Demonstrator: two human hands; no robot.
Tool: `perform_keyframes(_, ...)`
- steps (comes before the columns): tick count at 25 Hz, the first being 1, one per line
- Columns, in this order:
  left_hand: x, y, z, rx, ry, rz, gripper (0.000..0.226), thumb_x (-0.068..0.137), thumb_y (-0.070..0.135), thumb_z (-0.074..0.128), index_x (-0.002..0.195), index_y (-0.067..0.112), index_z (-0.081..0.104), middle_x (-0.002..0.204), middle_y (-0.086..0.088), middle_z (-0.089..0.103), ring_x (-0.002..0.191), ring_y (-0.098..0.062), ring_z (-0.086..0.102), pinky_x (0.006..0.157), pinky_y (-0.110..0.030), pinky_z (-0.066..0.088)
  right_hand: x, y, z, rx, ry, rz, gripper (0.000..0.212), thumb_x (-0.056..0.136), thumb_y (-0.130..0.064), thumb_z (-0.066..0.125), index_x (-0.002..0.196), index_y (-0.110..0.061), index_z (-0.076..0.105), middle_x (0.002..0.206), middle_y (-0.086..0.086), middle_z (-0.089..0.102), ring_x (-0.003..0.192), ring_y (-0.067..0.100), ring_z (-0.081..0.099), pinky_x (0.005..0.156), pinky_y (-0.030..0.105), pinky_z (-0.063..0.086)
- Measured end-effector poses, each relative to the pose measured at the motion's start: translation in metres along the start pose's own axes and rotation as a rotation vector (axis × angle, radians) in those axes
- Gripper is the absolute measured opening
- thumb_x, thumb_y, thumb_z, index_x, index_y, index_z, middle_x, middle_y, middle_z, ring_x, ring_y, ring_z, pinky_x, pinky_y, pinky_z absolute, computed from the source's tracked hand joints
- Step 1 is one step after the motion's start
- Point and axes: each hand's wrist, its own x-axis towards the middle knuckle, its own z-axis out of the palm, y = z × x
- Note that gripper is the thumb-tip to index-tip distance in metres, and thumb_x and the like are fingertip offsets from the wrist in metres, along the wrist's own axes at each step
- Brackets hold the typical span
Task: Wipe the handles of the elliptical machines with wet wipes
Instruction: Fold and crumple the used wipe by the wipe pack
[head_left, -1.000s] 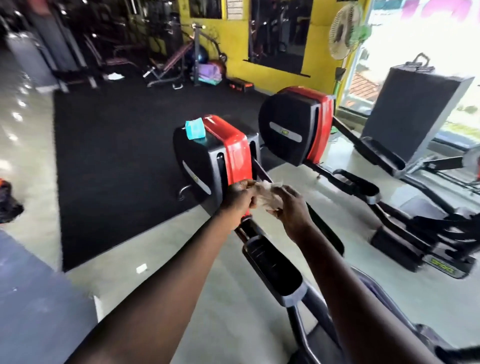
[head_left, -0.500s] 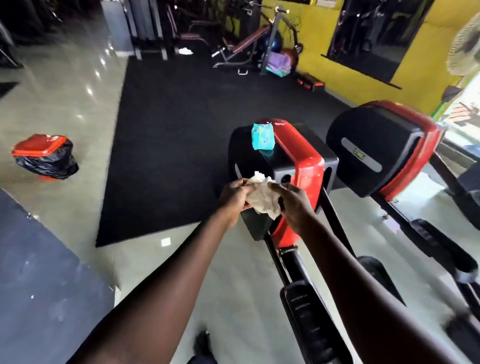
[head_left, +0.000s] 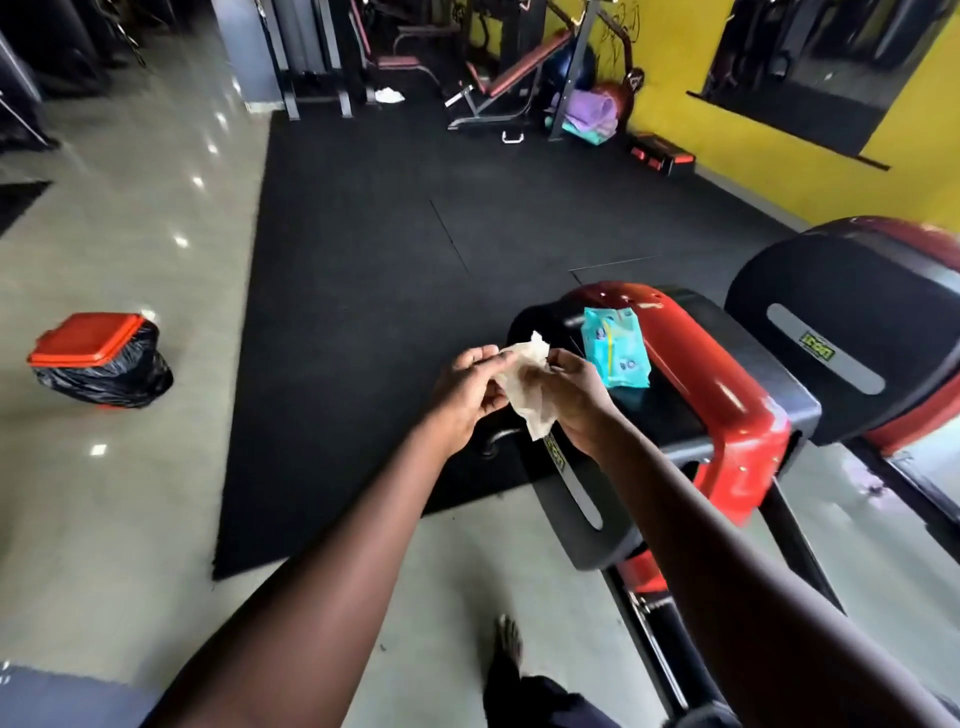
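A crumpled, soiled wet wipe hangs between both hands in the middle of the view. My left hand pinches its left edge and my right hand pinches its right edge. Just beyond my right hand a teal pack of wet wipes lies on top of the black and red housing of the near elliptical machine. A second elliptical housing stands to the right. No handles are in view.
A bin with a red lid and black liner sits on the tiled floor at the left. A black rubber mat covers the floor ahead. Weight benches and a yellow wall are at the back. My foot shows below.
The view has swung left and down, bringing the bin into sight and moving the ellipticals to the right. Both hands kept hold of the wipe and spread it a little wider.
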Motion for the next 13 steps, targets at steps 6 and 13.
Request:
perform_keyframes(6, 0.197, 0.062, -0.017, 0.036, -0.022, -0.029, 0.017, 0.090, -0.002, 0.055, 0.087, 0.014, 0.059, 0.084, -0.004, 0.065, 0.076, -0.016, 0.062, 0.067, -0.024, 0.051, 0.210, -0.024, 0.021, 0.114, 0.024, -0.027, 0.046, 0.066, -0.026, 0.072, 0.107, -0.007, 0.068, 0.100, 0.015, 0.072, 0.089, 0.029, 0.069, 0.081, 0.042, 0.056)
perform_keyframes(13, 0.401, 0.165, -0.042, -0.014, 0.024, 0.045, 0.024, 0.087, -0.007, 0.051, 0.081, 0.014, 0.059, 0.078, -0.003, 0.063, 0.071, -0.014, 0.060, 0.062, -0.023, 0.049, 0.420, -0.081, 0.046, 0.164, -0.178, -0.033, 0.032, 0.081, -0.006, 0.066, 0.112, 0.001, 0.064, 0.098, 0.017, 0.068, 0.084, 0.030, 0.067, 0.072, 0.038, 0.053)
